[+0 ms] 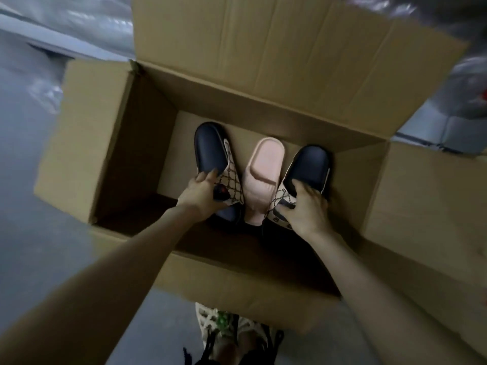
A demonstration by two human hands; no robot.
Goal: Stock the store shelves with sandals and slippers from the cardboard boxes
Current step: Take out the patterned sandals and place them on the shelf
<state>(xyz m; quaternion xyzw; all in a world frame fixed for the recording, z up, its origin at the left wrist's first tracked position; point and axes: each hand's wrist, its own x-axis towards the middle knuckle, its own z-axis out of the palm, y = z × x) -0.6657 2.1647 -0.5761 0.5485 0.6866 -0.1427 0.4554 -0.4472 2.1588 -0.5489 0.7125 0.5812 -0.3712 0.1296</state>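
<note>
An open cardboard box point(110, 159) fills the view, flaps spread out. Inside it, my left hand point(201, 194) grips a dark navy slipper point(209, 148) with a beige patterned strap, fingers curled over the strap. My right hand point(305, 206) grips the matching navy slipper point(309, 167) by its patterned strap. Between the two lies a pale pink slide slipper point(259, 180) on the box floor, toe pointing away from me. Both forearms reach down into the box.
The box's far flap point(263, 43) stands up tall; side flaps point(427, 206) lie outward. Crinkled plastic-wrapped bundles point(79, 19) sit on the grey floor at the left and top right. My feet in patterned sandals point(229, 330) stand at the near box wall.
</note>
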